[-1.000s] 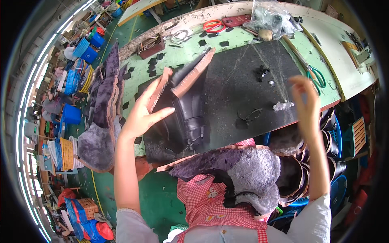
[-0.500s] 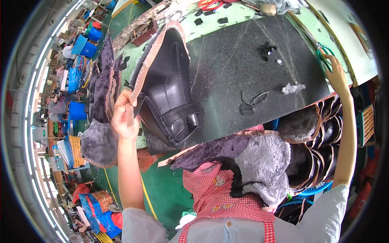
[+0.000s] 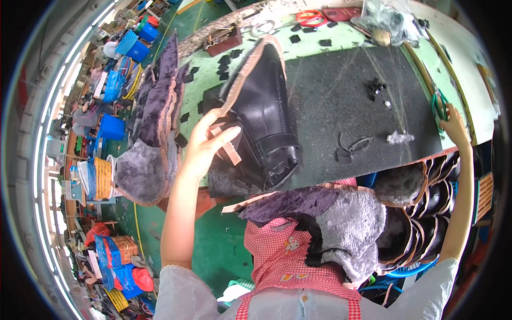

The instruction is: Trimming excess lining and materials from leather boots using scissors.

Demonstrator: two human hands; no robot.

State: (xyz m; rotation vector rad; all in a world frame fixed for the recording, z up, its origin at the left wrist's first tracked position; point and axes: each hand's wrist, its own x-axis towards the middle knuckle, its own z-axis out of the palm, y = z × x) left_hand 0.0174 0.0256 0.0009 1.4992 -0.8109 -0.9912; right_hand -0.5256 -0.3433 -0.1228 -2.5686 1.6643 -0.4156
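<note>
Nearest the person, a grey and purple fleecy lining piece (image 3: 341,218) lay across the lap over a red-and-white checked apron (image 3: 282,256). Just beyond it the left hand (image 3: 205,144) held a black leather boot upper with a tan raw edge (image 3: 264,117) at the near left of the worktop (image 3: 346,90). The fingers (image 3: 226,136) were curled loosely over the upper's left edge, with the thumb toward its tan trim, so the upper rose to the right of and beyond the hand. The upper was glossy and creased, with a strap across its near end and a pink-tan rim running up to its far tip.

At the far right, the right hand (image 3: 453,122) rested at the right edge of the worktop's dark rubber mat, beside green loops (image 3: 440,104); whether its fingers gripped anything could not be told. On the mat lay small black scraps (image 3: 376,88) and a white tuft (image 3: 400,137), well apart from the upper. Left of the worktop hung a stack of purple fleecy linings (image 3: 154,117). Red-handled scissors (image 3: 309,17) lay at the far edge.
</note>
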